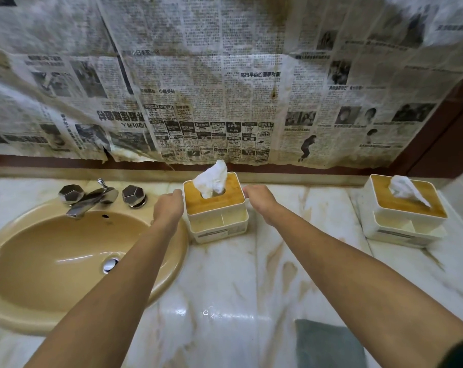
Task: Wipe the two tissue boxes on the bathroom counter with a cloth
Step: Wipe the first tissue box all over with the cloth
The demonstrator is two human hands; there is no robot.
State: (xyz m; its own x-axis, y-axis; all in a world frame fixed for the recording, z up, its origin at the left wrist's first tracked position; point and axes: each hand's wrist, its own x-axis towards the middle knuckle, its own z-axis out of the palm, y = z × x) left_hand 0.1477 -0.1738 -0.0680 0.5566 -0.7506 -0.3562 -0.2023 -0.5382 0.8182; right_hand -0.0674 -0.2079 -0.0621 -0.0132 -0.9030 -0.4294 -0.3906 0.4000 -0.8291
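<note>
Both hands grip the near tissue box (216,208), left hand (169,208) at its nine o'clock, right hand (259,200) at three, fingers curled against its sides; the grey cloth (328,343) lies at five o'clock.

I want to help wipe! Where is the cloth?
In the head view, the folded grey-green cloth lies on the white marble counter at the bottom edge, near the person's right forearm, in front of both boxes and touching neither hand.

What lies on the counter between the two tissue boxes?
Nothing: in the head view, only bare marble counter separates the near tissue box from the far tissue box; the right hand hovers above it.
</note>
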